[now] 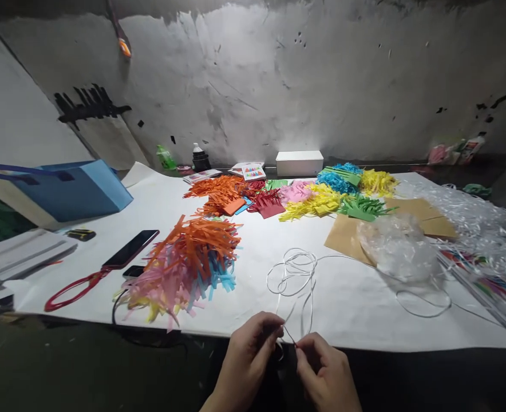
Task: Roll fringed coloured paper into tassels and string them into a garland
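Note:
Thin white string (293,273) lies in loose loops on the white table covering, and its strands run down to both hands at the front edge. My left hand (253,349) pinches the string between thumb and fingertips. Just to its right, my right hand (321,366) is closed on the same string, a short stretch of which spans the small gap between the fingertips. A small loop hangs below that gap. One strand of string trails off right past a clear plastic bag (401,249).
Left of my hands lies a heap of fringed tissue paper (193,252), beside a phone (131,249) with a red strap (73,290). More coloured fringes (317,200) line the back near a white box (299,163). A blue bag (79,191) stands left; brown cardboard (345,237) lies right.

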Demonstrator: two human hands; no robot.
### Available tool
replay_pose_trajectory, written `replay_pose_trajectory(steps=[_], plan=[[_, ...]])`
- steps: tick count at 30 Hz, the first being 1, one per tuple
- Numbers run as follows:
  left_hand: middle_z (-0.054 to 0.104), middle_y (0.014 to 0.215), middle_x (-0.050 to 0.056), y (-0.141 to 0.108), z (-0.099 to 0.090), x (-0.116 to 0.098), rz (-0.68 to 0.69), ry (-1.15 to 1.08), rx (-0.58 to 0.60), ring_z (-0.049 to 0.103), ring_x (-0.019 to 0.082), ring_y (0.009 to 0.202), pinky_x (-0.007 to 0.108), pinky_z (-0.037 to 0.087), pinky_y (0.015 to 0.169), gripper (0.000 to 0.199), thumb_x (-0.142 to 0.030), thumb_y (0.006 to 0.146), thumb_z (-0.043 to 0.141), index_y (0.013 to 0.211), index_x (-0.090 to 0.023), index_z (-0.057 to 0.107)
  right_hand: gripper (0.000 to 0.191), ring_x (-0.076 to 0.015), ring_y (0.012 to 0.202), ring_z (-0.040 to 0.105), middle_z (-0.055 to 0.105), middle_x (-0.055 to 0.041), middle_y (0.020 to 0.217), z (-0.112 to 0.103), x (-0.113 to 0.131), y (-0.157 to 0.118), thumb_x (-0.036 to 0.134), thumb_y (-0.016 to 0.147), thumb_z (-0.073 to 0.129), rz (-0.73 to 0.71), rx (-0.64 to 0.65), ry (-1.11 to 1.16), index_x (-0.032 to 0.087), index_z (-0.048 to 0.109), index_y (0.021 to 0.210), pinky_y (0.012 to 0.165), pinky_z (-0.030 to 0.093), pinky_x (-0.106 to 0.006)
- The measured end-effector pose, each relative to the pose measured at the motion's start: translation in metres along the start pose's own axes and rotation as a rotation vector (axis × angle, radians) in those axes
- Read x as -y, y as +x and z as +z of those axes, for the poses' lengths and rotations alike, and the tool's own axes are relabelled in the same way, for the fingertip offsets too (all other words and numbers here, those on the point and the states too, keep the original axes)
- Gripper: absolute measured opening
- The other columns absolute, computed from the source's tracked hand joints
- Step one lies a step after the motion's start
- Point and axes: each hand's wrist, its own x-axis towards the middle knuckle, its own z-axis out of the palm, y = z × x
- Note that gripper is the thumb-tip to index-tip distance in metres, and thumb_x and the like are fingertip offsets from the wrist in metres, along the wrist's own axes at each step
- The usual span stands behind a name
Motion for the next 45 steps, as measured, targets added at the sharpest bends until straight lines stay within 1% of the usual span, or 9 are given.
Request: replay_pose_trajectory(steps=[16,24,30,34,36,38,40,43,45], plan=[[0.064,0.077,0.0,-0.02,0.007,-0.006,-0.077,-0.228,0.039,0.061,0.014,0.068,0.021,0.049,0.061,0.011,-0.032,0.091,0.062,0.09,-0.021,0.061,0.049,-0.004,0.034,0.047,0.06,0.0029,0.057,-0.01,0.025,-0.007,0.063,0.078,0.071,0.304,0.251,0.501,0.015,0.063,0.083,0.037,0.031,-0.015],[0.073,0.085,0.004,-0.018,0.006,-0.006,0.059,-0.091,0.171,0.067,0.016,0.077,0.023,0.051,0.071,0.008,-0.022,0.091,0.062,0.094,-0.021,0.069,0.039,0.0001,0.026,0.038,0.061,0.0043,0.05,-0.012,0.013,-0.003,0.045,0.073,0.083,0.447,0.432,0.975,0.014,0.06,0.08,0.028,0.022,-0.01],[0.072,0.075,0.003,-0.014,0.002,-0.01,0.126,-0.077,0.272,0.063,0.015,0.068,0.022,0.047,0.067,0.01,-0.024,0.089,0.065,0.087,-0.021,0.074,0.041,-0.0004,0.025,0.036,0.064,0.0046,0.053,-0.008,0.011,-0.003,0.039,0.074,0.084,0.449,0.423,1.11,0.017,0.054,0.091,0.028,0.027,-0.01],[0.071,0.072,0.004,-0.014,0.004,-0.011,0.082,-0.092,0.237,0.061,0.015,0.066,0.024,0.045,0.064,0.016,-0.031,0.091,0.065,0.086,-0.021,0.076,0.046,-0.0031,0.025,0.038,0.062,0.0058,0.055,-0.003,0.004,-0.009,0.052,0.077,0.078,0.385,0.349,0.975,0.021,0.047,0.092,0.027,0.025,-0.012],[0.068,0.069,0.004,-0.014,0.006,-0.011,0.013,-0.137,0.212,0.058,0.014,0.061,0.023,0.043,0.06,0.02,-0.035,0.091,0.064,0.083,-0.02,0.075,0.04,-0.006,0.033,0.047,0.063,0.0034,0.064,-0.008,0.001,-0.012,0.054,0.083,0.072,0.269,0.173,0.72,0.022,0.049,0.092,0.032,0.035,-0.016],[0.064,0.065,0.002,-0.014,0.007,-0.011,-0.072,-0.216,0.184,0.053,0.013,0.055,0.022,0.04,0.054,0.023,-0.039,0.09,0.064,0.082,-0.019,0.073,0.03,-0.0138,0.059,0.064,0.067,-0.0031,0.086,-0.017,0.003,-0.011,0.046,0.086,0.07,0.03,-0.097,0.387,0.023,0.054,0.098,0.056,0.054,-0.025],[0.063,0.065,0.002,-0.013,0.007,-0.013,-0.113,-0.267,0.185,0.051,0.012,0.054,0.022,0.04,0.053,0.024,-0.041,0.09,0.064,0.083,-0.019,0.072,0.041,-0.0267,0.106,0.064,0.063,-0.0114,0.119,-0.025,0.011,-0.006,0.038,0.081,0.076,-0.26,-0.186,0.135,0.025,0.057,0.115,0.093,0.052,-0.041],[0.067,0.07,0.004,-0.008,0.003,-0.021,-0.063,-0.247,0.21,0.059,0.016,0.065,0.024,0.046,0.062,0.023,-0.039,0.089,0.066,0.081,-0.019,0.074,0.086,-0.0325,0.127,0.052,0.054,-0.0138,0.138,-0.026,0.028,0.008,0.033,0.073,0.082,-0.338,0.151,0.075,0.026,0.038,0.146,0.104,0.044,-0.047],[0.069,0.075,0.006,-0.004,-0.002,-0.026,-0.031,-0.239,0.208,0.062,0.018,0.071,0.025,0.048,0.067,0.022,-0.038,0.09,0.066,0.082,-0.019,0.075,0.072,-0.0253,0.103,0.064,0.066,-0.0077,0.115,-0.021,0.037,0.016,0.035,0.079,0.076,-0.159,0.4,0.153,0.024,0.044,0.143,0.087,0.052,-0.034]])
